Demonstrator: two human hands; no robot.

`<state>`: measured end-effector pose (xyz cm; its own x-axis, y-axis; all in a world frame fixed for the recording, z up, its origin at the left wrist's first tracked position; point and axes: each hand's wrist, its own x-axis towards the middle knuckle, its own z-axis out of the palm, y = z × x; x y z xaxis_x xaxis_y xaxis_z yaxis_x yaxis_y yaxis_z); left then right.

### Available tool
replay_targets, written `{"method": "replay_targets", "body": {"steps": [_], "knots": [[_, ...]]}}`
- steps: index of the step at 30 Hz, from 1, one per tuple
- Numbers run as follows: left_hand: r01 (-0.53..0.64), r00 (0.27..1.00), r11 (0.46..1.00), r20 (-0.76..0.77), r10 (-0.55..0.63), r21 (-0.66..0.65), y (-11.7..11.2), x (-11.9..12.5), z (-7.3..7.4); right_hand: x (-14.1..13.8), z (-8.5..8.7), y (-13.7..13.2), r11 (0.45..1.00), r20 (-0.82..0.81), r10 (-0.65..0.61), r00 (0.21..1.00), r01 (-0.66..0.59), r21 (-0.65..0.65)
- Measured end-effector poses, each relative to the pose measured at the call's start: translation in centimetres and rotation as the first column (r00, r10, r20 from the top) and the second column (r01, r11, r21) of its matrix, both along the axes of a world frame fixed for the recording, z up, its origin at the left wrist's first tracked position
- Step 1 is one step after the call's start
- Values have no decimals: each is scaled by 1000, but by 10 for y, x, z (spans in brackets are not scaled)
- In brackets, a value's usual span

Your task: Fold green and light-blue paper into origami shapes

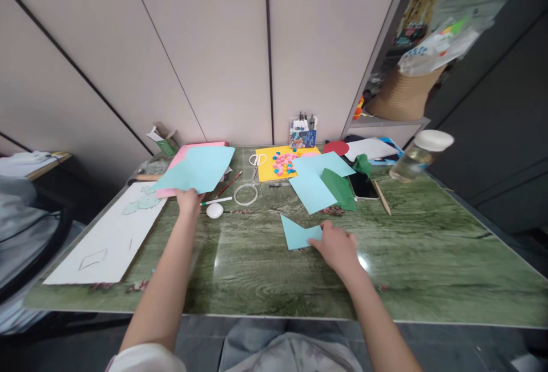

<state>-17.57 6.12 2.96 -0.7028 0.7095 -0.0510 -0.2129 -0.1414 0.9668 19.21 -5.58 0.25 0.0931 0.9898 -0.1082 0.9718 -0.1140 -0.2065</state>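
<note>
My left hand (188, 201) is closed on the near edge of a light blue paper sheet (201, 168), held over a stack of pink paper (177, 159) at the back left. My right hand (338, 243) pinches a small, angular light blue paper piece (295, 234) above the middle of the table. Behind it lie larger light blue paper pieces (312, 189), partly over dark green paper (340, 189). Beside my left hand are a white round lid-like dish (214, 210) and a green-and-white marker (216, 201).
White-handled scissors (257, 161) and pink and blue paper balls (285, 162) are on yellow paper (265, 173). A drawing board with a cactus sketch (109, 235) lies left. To the right are a phone (363, 186), a wooden stick (382, 198) and a water bottle (417, 158).
</note>
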Motion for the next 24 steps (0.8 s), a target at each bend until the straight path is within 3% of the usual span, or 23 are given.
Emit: {"method": "replay_targets", "body": {"steps": [7,9,14,15,16,17,18,20,21,22,24], "knots": [[87,994,987,-72,-78,134,-47,6,19,8,-8,5,999,-154,34,987,-30,27],[183,982,966,-82,-171,184,-66,10,23,10,-10,6,998,-221,42,974,-29,60],[386,922,919,41,-384,-80,-107,16,21,46,-2,-12,992,-480,25,877,38,121],[425,905,894,61,-421,-139,-112,17,18,59,3,-21,971,-661,-64,747,199,131],[462,886,866,79,-456,-189,-116,20,15,72,8,-29,916,-781,-143,607,380,128],[500,866,835,98,-491,-230,-119,24,11,85,14,-38,798,-838,-205,506,582,156],[538,842,802,122,-526,-260,-121,29,6,97,20,-46,639,-877,-214,430,741,207],[620,784,731,186,-593,-284,-122,42,-4,114,29,-56,394,-933,-46,358,864,312],[662,749,695,222,-624,-281,-122,50,-10,118,33,-58,371,-943,15,333,874,314],[704,710,656,252,-658,-272,-122,58,-15,120,35,-58,393,-948,41,314,868,304],[794,607,553,296,-738,-253,-123,70,-22,115,35,-53,536,-918,-40,394,784,313]]}}
